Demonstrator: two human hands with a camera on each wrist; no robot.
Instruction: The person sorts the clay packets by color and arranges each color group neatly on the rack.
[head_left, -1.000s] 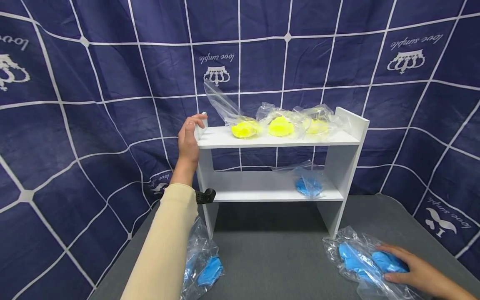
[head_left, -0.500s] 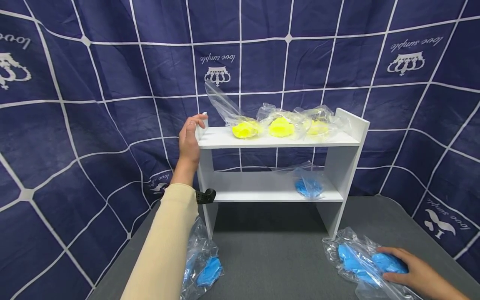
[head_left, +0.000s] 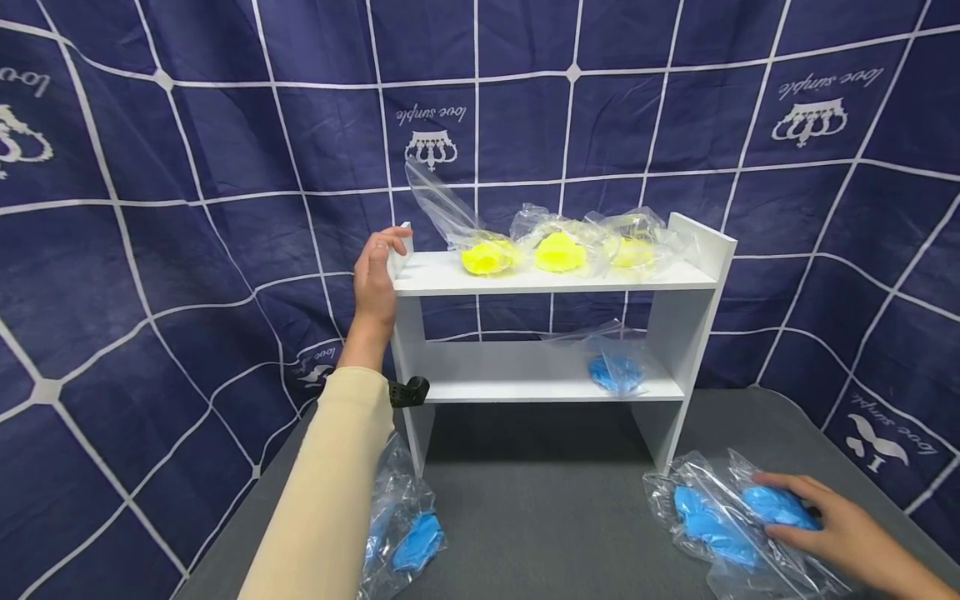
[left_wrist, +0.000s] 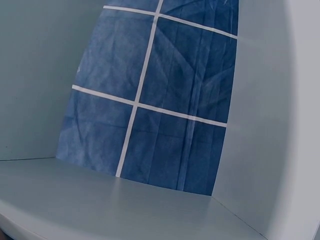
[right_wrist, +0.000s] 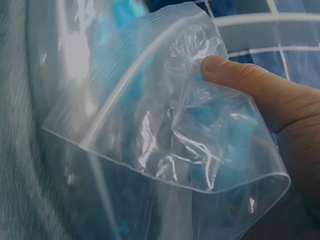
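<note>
In the head view my left hand [head_left: 375, 283] grips the left side panel of a white two-tier shelf [head_left: 555, 287], its fingers curled over the panel's top edge. My right hand [head_left: 840, 521] pinches a clear zip-lock bag with a soft blue lump [head_left: 776, 507] inside, at the front right. Thumb and fingers lie on either side of that lump. The right wrist view shows the thumb pressed on the crinkled plastic of the zip-lock bag [right_wrist: 150, 115]. Beside it lies another bagged blue lump [head_left: 712, 525]. Only the shelf's inner boards [left_wrist: 125, 210] appear in the left wrist view.
Three bagged yellow lumps [head_left: 561, 252] sit on the top tier. One bagged blue lump [head_left: 615, 372] is at the right of the lower tier. More bagged blue stuff [head_left: 418, 542] lies front left on the grey table [head_left: 540, 517]. A blue checked curtain [head_left: 225, 250] hangs around.
My right hand has drawn the bagged blue lump slightly up, and the plastic beside it has shifted. My left hand stays on the shelf panel.
</note>
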